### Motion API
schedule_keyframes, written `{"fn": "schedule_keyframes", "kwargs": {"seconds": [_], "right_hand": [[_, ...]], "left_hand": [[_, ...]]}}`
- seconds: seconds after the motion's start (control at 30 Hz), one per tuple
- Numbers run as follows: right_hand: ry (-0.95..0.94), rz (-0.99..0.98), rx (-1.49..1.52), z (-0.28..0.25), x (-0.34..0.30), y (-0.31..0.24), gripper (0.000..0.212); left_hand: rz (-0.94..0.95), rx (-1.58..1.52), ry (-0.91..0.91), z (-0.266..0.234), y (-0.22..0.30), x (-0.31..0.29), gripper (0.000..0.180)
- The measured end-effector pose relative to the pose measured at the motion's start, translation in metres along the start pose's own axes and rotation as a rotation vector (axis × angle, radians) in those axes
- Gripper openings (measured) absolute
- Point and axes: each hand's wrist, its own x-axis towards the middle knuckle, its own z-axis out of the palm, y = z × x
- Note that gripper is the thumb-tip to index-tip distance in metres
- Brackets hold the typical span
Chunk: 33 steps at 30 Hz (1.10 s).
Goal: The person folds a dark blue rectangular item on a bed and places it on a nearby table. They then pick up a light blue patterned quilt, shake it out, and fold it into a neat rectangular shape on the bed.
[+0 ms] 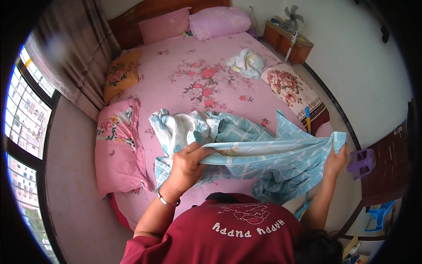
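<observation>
My left hand [187,165] grips one end of the hemmed edge of a light blue fabric cover [281,169] with white lines. My right hand [336,159] pinches the other end of that edge, with a corner sticking up above the fingers. Between the two hands the edge is stretched taut, and its two layers part to show a pale lining. The rest of the cover hangs and lies in folds on the bed. A white part with pale blue patches [178,127] is bunched beyond my left hand; whether it is the same piece is unclear.
Pink pillows [118,154] and an orange cushion [121,77] line the bed's left side. A crumpled white cloth [247,64] and a floral folded textile [290,86] lie at right. On the floor stand a purple stool [361,163], a blue stool [380,215] and a fan [293,22].
</observation>
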Motion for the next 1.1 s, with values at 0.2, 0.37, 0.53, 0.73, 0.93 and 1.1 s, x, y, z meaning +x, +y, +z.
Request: {"fn": "schedule_keyframes", "kwargs": {"seconds": [0.2, 0.37, 0.53, 0.73, 0.93, 1.1], "right_hand": [[0.049, -0.016, -0.033, 0.008, -0.003, 0.011, 0.024], [0.049, -0.063, -0.028, 0.008, -0.002, 0.01, 0.024], [0.007, -0.08, -0.265, 0.017, -0.001, 0.044, 0.028], [-0.488, -0.295, 0.31, 0.012, -0.02, -0.075, 0.045], [-1.095, -0.595, 0.718, 0.014, -0.078, -0.163, 0.021], [-1.073, -0.641, 0.688, 0.038, -0.104, -0.154, 0.023]], "left_hand": [[-0.061, -0.088, 0.014, -0.018, 0.008, 0.007, 0.045], [-0.035, -0.193, -0.131, -0.026, 0.002, 0.003, 0.024], [0.006, -0.404, -0.205, 0.006, 0.004, 0.0, 0.007], [-0.039, -0.293, -0.228, 0.04, 0.013, -0.004, 0.009], [0.046, -0.234, -0.248, 0.054, 0.028, 0.002, 0.012], [0.067, -0.232, -0.343, 0.055, 0.029, -0.002, 0.012]]}}
